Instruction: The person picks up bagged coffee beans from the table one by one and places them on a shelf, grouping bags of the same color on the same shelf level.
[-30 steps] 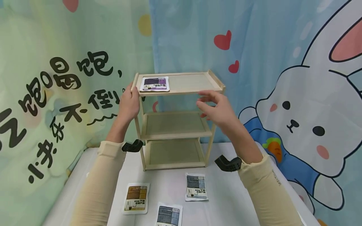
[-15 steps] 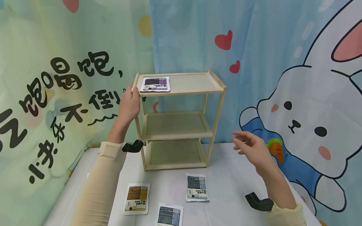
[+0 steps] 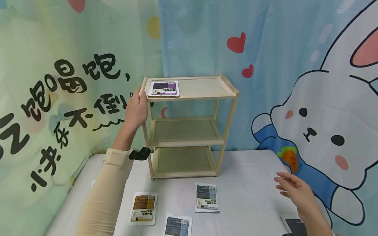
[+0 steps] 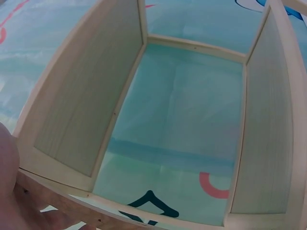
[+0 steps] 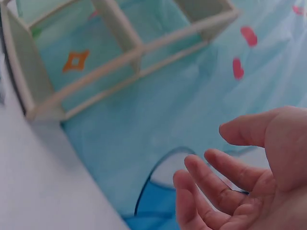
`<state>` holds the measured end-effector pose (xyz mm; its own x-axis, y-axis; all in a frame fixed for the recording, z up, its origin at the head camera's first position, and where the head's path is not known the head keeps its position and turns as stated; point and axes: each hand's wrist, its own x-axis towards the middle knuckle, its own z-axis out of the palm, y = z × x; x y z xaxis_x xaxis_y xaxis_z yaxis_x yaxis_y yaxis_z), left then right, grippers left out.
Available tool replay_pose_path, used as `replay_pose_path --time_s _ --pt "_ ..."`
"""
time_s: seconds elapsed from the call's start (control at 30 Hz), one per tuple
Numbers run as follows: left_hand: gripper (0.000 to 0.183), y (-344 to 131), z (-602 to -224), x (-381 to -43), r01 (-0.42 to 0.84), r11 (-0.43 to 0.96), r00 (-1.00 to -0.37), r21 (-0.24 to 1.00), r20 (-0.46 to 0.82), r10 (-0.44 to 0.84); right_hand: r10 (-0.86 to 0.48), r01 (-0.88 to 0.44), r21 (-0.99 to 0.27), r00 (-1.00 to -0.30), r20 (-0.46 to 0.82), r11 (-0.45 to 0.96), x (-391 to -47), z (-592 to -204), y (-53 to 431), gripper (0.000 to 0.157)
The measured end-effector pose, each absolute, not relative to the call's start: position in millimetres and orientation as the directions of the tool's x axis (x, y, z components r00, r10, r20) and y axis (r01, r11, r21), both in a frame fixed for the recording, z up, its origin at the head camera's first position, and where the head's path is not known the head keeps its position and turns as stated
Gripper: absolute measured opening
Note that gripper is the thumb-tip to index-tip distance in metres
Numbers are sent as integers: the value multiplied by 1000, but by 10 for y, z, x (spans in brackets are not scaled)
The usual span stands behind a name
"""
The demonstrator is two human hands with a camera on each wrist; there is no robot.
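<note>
A three-tier wooden shelf (image 3: pixel 186 143) stands on the white table in the head view. My left hand (image 3: pixel 136 109) grips its upper left corner at the top tier's edge; part of that hand shows at the left of the left wrist view. Lying on the top tier's left side is a purple-labelled white packet (image 3: pixel 163 88). My right hand (image 3: pixel 298 193) is in the air at the lower right, fingers loosely bent, holding nothing. Below it, partly covered by the forearm, lies a dark-labelled packet (image 3: pixel 296 226). In the right wrist view the palm and fingers (image 5: pixel 220 191) are bare.
In front of the shelf lie a brown-labelled packet (image 3: pixel 143 208), a grey-labelled packet (image 3: pixel 206 197) and another grey-labelled packet (image 3: pixel 178 226) cut off by the lower frame edge. Printed curtains (image 3: pixel 195 39) hang behind the white table (image 3: pixel 245 183).
My right hand has moved away from the shelf's top right, down and to the right. A dark-labelled packet has come into view under it. My left hand keeps its grip on the shelf.
</note>
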<state>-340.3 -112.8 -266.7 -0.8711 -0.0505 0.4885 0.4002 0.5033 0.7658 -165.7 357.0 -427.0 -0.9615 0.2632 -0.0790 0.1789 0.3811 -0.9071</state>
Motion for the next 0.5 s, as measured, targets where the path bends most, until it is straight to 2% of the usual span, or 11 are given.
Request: replay_pose_path --time_s 0.17,0.3,0.4,0.5 --pt "54 -1138 -2675 -3400 414 503 -865 759 499 -42 448 357 -841 -880 -157 406 -1612 -4489 3788 51" --pt "55 -1143 -2671 -3387 412 496 -866 764 498 -49 567 448 -803 -806 -172 393 -1588 -4716 3970 55" --pt "55 -1138 -2672 -3389 398 501 -871 768 489 -58 617 492 -769 -770 -164 409 -1528 -4900 4108 57" --pt "55 -1125 -2667 -3391 395 505 -874 768 483 -51 625 527 -719 -763 -165 453 -1428 -5072 4245 56"
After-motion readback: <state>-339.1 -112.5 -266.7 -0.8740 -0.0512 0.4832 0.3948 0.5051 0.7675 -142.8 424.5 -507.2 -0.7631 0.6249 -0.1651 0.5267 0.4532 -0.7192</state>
